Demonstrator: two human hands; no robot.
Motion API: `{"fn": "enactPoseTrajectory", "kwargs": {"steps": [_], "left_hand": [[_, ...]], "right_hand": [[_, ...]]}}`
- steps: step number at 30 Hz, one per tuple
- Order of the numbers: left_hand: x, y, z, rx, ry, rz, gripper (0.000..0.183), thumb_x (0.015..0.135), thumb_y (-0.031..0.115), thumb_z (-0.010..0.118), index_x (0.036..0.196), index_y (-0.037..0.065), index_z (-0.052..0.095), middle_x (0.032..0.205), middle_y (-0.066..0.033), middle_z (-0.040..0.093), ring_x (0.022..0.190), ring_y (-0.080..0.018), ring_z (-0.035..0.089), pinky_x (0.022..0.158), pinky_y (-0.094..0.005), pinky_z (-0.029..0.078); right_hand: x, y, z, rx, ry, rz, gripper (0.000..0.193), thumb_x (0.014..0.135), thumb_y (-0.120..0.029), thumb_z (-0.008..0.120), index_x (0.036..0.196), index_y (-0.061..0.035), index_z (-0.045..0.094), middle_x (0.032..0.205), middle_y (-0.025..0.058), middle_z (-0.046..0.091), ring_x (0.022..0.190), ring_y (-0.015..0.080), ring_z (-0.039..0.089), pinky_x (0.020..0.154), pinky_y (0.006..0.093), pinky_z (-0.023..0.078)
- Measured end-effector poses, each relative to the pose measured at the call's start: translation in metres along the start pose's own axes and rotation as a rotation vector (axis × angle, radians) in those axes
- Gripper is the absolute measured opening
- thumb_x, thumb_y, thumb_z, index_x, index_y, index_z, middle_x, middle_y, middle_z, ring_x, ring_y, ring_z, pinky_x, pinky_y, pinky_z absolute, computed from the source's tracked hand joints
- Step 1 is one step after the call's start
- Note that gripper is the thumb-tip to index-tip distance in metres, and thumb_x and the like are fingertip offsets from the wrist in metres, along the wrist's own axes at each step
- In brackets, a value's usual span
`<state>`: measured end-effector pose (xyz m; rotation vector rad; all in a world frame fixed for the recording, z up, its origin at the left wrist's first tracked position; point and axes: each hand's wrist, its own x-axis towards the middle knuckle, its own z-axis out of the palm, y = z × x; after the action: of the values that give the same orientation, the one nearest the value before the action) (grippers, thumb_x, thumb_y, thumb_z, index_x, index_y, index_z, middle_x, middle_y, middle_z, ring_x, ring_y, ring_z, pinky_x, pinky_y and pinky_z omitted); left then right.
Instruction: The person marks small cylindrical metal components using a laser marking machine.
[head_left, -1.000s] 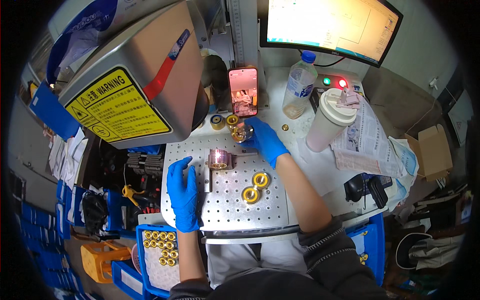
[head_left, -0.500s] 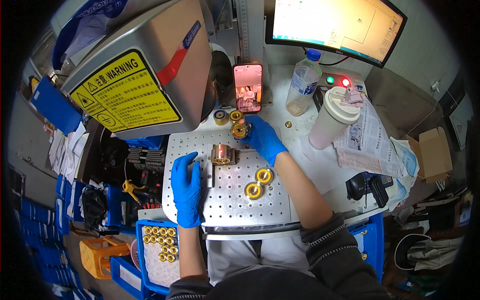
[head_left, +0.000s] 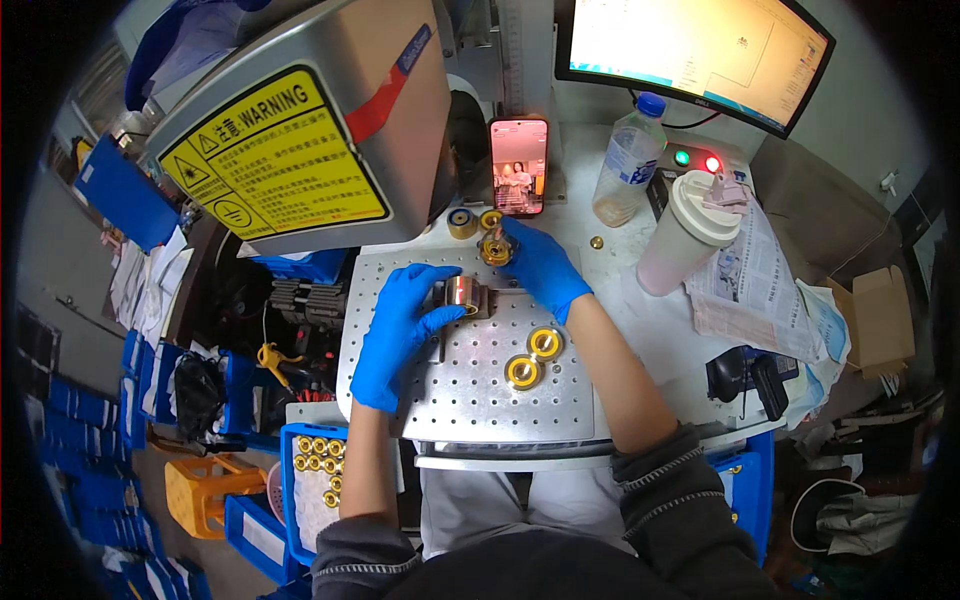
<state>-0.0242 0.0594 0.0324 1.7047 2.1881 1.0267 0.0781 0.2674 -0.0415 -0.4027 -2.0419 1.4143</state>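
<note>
My left hand (head_left: pixel 395 335), in a blue glove, has its thumb and fingers closed round a shiny gold-coloured metal cylinder (head_left: pixel 463 291). The cylinder lies on its side against a small block on the perforated metal plate (head_left: pixel 470 400). Farther back, my gloved right hand (head_left: pixel 548 268) grips a gold-coloured round fitting (head_left: pixel 494 250) with an open bore. Behind that hand stand a dark-centred metal ring (head_left: pixel 461 222) and a yellow-rimmed ring (head_left: pixel 489 219). Two yellow-faced rings, the front one (head_left: pixel 522 373) touching the other (head_left: pixel 545 344), lie nearer me on the plate.
A large machine head (head_left: pixel 310 150) with a yellow warning label overhangs the left. A phone (head_left: pixel 519 168) stands at the back, with a bottle (head_left: pixel 630 165) and a lidded cup (head_left: pixel 688 235) on the right. A blue tray (head_left: pixel 290 500) of gold fittings sits lower left.
My left hand has moved forward and right from beside the plate's bar to close on the metal cylinder. My right hand still holds its fitting. The whole view has shifted slightly.
</note>
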Motion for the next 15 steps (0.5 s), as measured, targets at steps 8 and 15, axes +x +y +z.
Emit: {"fn": "enactPoseTrajectory", "kwargs": {"steps": [8,15], "left_hand": [[-0.012,-0.006,0.001,0.020,0.254,0.079,0.040,0.072,0.019,0.076,0.108,0.010,0.061,0.104,-0.0103,0.053,0.096,-0.0285,0.052,0.084,-0.0352,0.043],[-0.052,-0.036,0.003,-0.030,0.507,-0.274,0.044,0.067,-0.002,0.077,0.105,0.007,0.057,0.100,-0.0046,0.046,0.075,-0.0123,0.052,0.064,-0.0225,0.045]], "right_hand": [[0.000,-0.024,0.003,0.736,0.002,0.601,0.033,0.091,-0.029,0.055,0.113,-0.0044,0.059,0.097,0.0041,0.065,0.083,0.0120,0.061,0.073,0.0261,0.049],[-0.006,-0.037,0.012,0.387,-0.252,0.402,0.035,0.093,-0.032,0.051,0.115,-0.0069,0.061,0.098,0.0034,0.061,0.087,0.0105,0.058,0.080,0.0238,0.047]]}}
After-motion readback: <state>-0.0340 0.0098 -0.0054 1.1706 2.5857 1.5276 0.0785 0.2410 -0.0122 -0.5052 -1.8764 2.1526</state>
